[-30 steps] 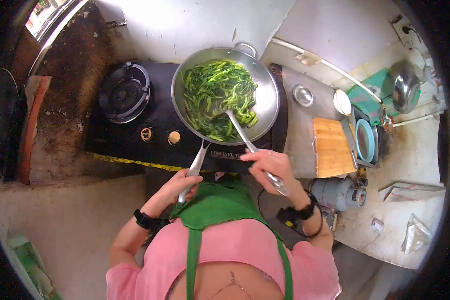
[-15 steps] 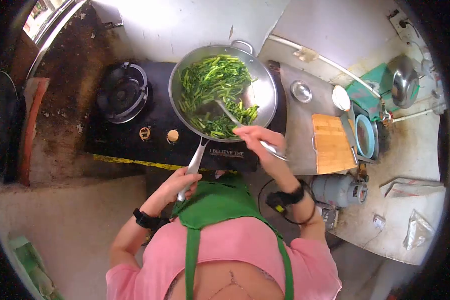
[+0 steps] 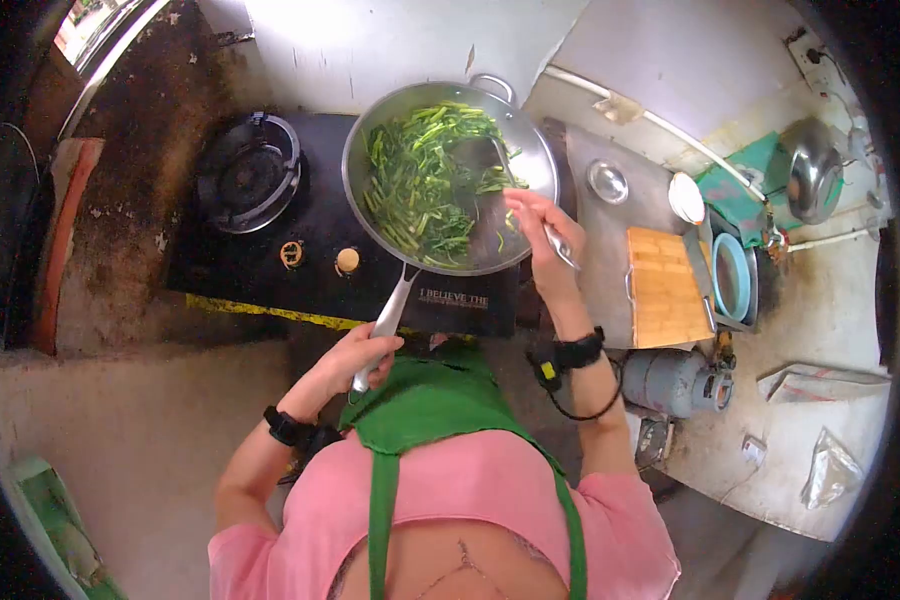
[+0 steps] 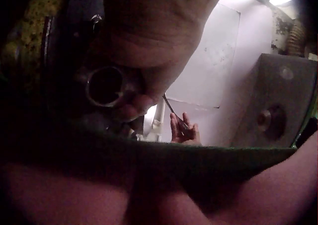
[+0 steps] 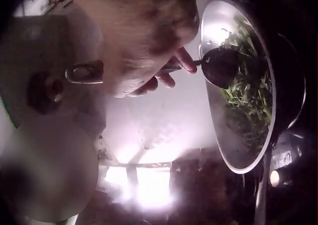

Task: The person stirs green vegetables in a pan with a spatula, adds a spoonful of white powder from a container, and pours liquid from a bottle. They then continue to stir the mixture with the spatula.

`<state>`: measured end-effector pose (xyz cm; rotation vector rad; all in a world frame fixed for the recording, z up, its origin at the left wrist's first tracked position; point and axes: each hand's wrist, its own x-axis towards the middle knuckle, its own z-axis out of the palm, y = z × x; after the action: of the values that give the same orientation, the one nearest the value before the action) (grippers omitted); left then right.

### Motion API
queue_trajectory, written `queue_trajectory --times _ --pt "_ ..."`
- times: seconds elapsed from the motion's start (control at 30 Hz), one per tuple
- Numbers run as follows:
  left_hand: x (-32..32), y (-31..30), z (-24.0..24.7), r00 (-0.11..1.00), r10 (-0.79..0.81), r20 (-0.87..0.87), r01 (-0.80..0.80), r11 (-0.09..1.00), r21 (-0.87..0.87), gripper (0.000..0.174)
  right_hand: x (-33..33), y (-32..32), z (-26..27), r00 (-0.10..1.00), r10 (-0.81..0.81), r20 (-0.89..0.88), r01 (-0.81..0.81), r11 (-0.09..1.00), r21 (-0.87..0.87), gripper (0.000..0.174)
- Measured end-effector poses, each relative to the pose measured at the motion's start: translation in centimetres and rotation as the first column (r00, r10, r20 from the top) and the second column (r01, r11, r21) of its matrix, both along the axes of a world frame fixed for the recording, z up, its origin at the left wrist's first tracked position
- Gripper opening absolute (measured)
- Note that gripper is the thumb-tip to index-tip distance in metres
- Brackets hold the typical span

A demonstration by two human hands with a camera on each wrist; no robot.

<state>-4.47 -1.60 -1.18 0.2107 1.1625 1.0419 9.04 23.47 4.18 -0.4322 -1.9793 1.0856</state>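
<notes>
On the stove, a wide steel wok (image 3: pixel 536 150) holds a heap of chopped leafy greens (image 3: pixel 410 190), mostly in its left and middle. The left hand (image 3: pixel 358 361) is wrapped around the wok's long handle (image 3: pixel 395 305) at the near side. Over the right rim, the right hand (image 3: pixel 548 240) grips a metal ladle (image 3: pixel 563 247), whose end sticks out behind the palm. Its round dark head (image 5: pixel 220 68) is over the wok beside the greens in the right wrist view. In the left wrist view, the right hand (image 4: pixel 185 130) appears small, with the ladle's shaft slanting up.
An unused-looking burner (image 3: pixel 250 172) and two knobs are on the stove's left. A cutting board (image 3: pixel 665 290) with a knife (image 3: pixel 698 262) lies right, near a small metal bowl (image 3: pixel 607 181), a white bowl (image 3: pixel 685 198) and a blue basin (image 3: pixel 730 275). Below stands a gas cylinder (image 3: pixel 675 382).
The right hand has moved forward and right with the ladle, from the wok's near side to its right side. Greens have shifted left. The left hand keeps hold of the handle.
</notes>
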Motion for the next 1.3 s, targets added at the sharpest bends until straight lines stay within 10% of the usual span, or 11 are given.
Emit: queue_trajectory --times 0.1,0.27,0.4,0.5,0.63,0.7,0.9,1.13,1.23,1.3 --pt "-0.1 0.1 0.3 1.000 0.006 0.016 -0.006 1.000 -0.010 0.023 -0.3 -0.9 -0.9 0.990 -0.045 -0.134 0.020 0.983 -0.182 0.012" --pt "-0.2 0.2 0.3 1.000 0.012 -0.011 -0.012 1.000 -0.012 0.023 5.8 -3.8 6.0 0.863 0.352 0.363 -0.439 0.878 0.190 0.007" --pt "-0.1 0.1 -0.1 1.000 0.004 -0.009 -0.004 1.000 -0.025 0.024 4.4 -0.9 2.9 0.934 0.102 0.342 -0.215 0.926 0.311 0.008" --pt "-0.1 0.3 0.5 1.000 0.018 -0.021 -0.018 1.000 -0.022 0.021 1.0 -0.5 -1.2 0.991 -0.105 0.088 0.105 0.994 0.003 0.008" --pt "0.2 0.2 -0.1 0.999 0.041 -0.013 -0.042 0.999 -0.022 0.023 1.2 -2.9 -1.1 0.999 -0.033 -0.031 0.032 0.999 -0.025 0.009" --pt "0.0 0.1 -0.2 1.000 0.014 0.002 -0.014 1.000 -0.021 0.021 4.3 -3.6 2.7 0.936 0.284 0.208 -0.299 0.953 0.046 0.010" --pt "0.1 0.2 0.3 1.000 0.020 0.015 -0.020 1.000 -0.006 0.022 3.5 -4.6 3.9 0.900 0.341 0.273 -0.386 0.913 0.133 0.010" --pt "0.4 0.3 0.7 0.999 0.029 -0.045 -0.030 0.999 -0.013 0.021 -1.7 0.2 2.0 0.987 -0.040 0.158 0.024 0.994 0.103 0.005" --pt "0.4 0.2 0.6 0.999 0.037 -0.034 -0.037 0.999 -0.011 0.021 -4.4 0.6 -1.6 0.982 0.026 -0.190 -0.056 0.986 -0.155 0.007" --pt "0.3 0.2 0.3 0.998 0.027 -0.061 -0.028 0.999 -0.021 0.021 -2.3 -2.0 -1.3 0.992 0.125 0.032 -0.127 0.990 0.067 0.008"
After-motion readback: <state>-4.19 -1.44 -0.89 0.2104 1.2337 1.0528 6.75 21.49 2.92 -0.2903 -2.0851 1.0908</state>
